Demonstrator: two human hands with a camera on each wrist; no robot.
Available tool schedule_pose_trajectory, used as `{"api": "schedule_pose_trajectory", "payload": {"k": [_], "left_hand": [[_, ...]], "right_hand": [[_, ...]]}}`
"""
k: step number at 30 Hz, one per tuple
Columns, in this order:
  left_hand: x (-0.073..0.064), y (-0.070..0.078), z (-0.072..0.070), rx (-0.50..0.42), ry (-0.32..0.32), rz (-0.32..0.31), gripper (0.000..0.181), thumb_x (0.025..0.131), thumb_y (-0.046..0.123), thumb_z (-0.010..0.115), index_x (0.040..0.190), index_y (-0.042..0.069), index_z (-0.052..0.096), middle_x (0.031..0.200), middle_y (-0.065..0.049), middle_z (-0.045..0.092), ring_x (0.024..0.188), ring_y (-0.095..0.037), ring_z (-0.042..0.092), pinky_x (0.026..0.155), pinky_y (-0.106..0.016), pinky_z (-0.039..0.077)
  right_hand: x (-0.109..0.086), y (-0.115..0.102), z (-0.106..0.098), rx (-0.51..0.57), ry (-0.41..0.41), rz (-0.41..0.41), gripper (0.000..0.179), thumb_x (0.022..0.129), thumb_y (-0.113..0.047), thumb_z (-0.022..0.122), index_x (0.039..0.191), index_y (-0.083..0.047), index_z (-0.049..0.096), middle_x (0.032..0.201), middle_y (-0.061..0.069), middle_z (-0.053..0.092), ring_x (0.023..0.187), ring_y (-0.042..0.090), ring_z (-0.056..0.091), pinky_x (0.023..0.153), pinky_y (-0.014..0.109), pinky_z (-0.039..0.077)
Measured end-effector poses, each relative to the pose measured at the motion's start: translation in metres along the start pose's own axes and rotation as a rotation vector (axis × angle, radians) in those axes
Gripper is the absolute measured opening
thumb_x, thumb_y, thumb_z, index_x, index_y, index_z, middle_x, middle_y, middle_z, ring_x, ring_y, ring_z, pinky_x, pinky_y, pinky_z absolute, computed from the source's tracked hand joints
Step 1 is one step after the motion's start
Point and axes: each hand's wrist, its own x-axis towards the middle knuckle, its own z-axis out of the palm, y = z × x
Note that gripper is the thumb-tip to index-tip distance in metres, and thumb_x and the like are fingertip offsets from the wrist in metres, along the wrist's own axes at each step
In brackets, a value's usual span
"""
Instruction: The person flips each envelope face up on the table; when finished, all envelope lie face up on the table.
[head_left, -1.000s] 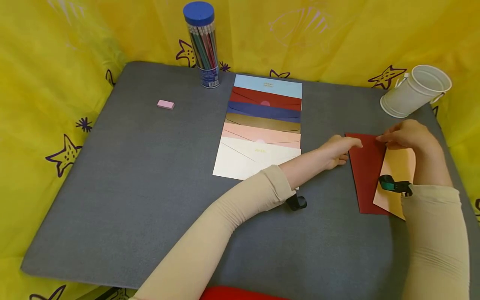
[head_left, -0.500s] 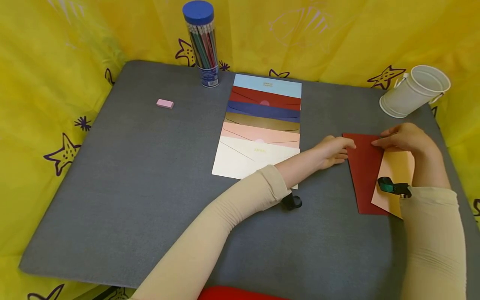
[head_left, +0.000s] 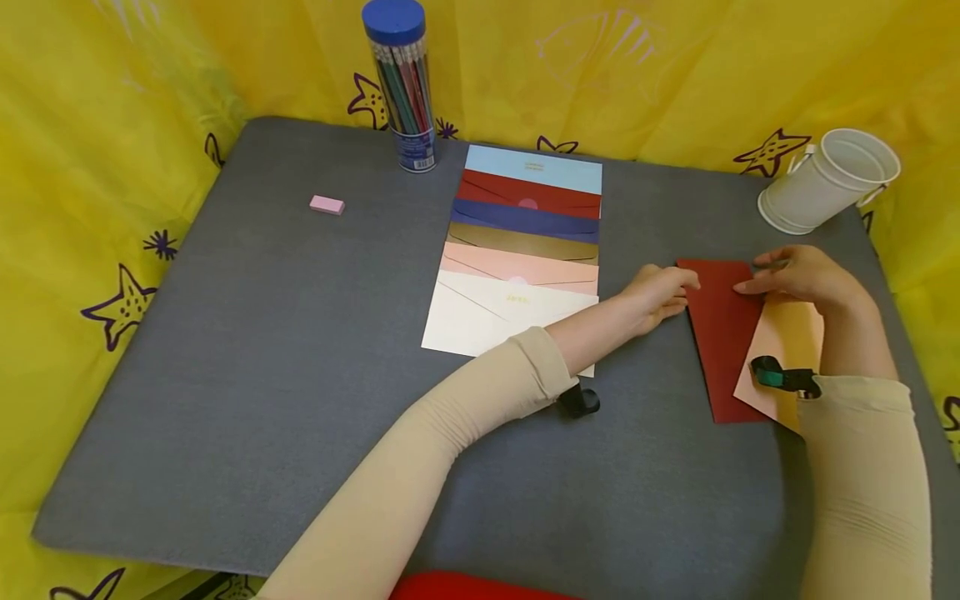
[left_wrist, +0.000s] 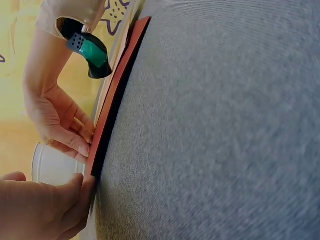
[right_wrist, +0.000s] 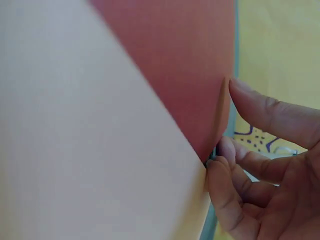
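A flat red envelope (head_left: 723, 333), thick at its edge, lies on the right of the table, partly under a tilted peach envelope (head_left: 780, 354). My left hand (head_left: 652, 298) grips its far left corner, thumb over the top; in the left wrist view, the left hand (left_wrist: 45, 207) is at the near end of the red edge. My right hand (head_left: 802, 275) holds the far right corner. The right wrist view shows the right hand's thumb (right_wrist: 272, 115) against the red edge and the other fingers (right_wrist: 227, 185) curled at the corner beside the peach envelope.
Several overlapped coloured envelopes (head_left: 517, 221) lie at the table's middle, partly under the left forearm. A blue-lidded tub of pencils (head_left: 405, 92) stands behind, with a pink eraser (head_left: 327, 205) to its left. A white metal bucket (head_left: 825, 183) stands at the far right.
Both hands have moved slightly left, and the red and peach envelopes have slid a little left and away with them. The right hand's thumb and fingers are further apart.
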Motion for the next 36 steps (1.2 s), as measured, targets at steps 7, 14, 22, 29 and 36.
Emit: {"api": "schedule_pose_trajectory", "payload": {"k": [7, 14, 22, 29, 36], "left_hand": [[0.0, 0.008, -0.005, -0.028, 0.031, 0.033, 0.049, 0.083, -0.006, 0.06, 0.13, -0.01, 0.049, 0.13, -0.031, 0.058, 0.122, -0.039, 0.059, 0.107, -0.042, 0.05], [0.002, 0.015, -0.011, -0.019, 0.03, 0.079, 0.041, 0.082, -0.007, 0.06, 0.122, -0.011, 0.051, 0.122, -0.027, 0.059, 0.114, -0.035, 0.062, 0.106, -0.042, 0.051], [0.007, 0.014, -0.019, 0.077, 0.036, 0.11, 0.017, 0.085, -0.006, 0.06, 0.101, -0.011, 0.06, 0.08, -0.002, 0.053, 0.065, -0.012, 0.048, 0.102, -0.041, 0.054], [0.006, 0.02, -0.024, 0.161, 0.014, 0.139, 0.042, 0.089, -0.004, 0.059, 0.13, -0.009, 0.052, 0.125, -0.018, 0.059, 0.1, -0.019, 0.06, 0.099, -0.042, 0.055], [0.006, 0.029, -0.031, 0.183, 0.012, 0.174, 0.029, 0.09, -0.006, 0.056, 0.118, -0.003, 0.062, 0.101, -0.014, 0.068, 0.075, -0.014, 0.059, 0.076, -0.031, 0.059]], "right_hand": [[0.002, -0.004, 0.006, 0.048, 0.033, -0.045, 0.071, 0.093, -0.025, 0.068, 0.137, 0.02, 0.034, 0.083, -0.026, 0.055, 0.072, -0.01, 0.059, 0.07, 0.013, 0.055], [0.002, -0.013, 0.007, 0.095, 0.092, -0.09, 0.058, 0.093, -0.019, 0.068, 0.129, 0.015, 0.037, 0.082, -0.025, 0.051, 0.073, -0.008, 0.057, 0.069, 0.014, 0.056], [0.003, -0.022, 0.009, 0.187, 0.145, -0.128, 0.031, 0.092, -0.016, 0.069, 0.111, -0.005, 0.047, 0.078, -0.021, 0.053, 0.07, -0.003, 0.059, 0.066, 0.016, 0.057], [0.003, -0.035, 0.016, 0.214, 0.179, -0.201, 0.033, 0.092, -0.017, 0.069, 0.113, -0.006, 0.045, 0.081, -0.021, 0.055, 0.07, -0.001, 0.06, 0.066, 0.016, 0.057], [0.003, -0.046, 0.02, 0.284, 0.217, -0.255, 0.031, 0.093, -0.015, 0.067, 0.118, -0.015, 0.048, 0.089, -0.022, 0.057, 0.075, -0.002, 0.061, 0.065, 0.016, 0.057]]}}
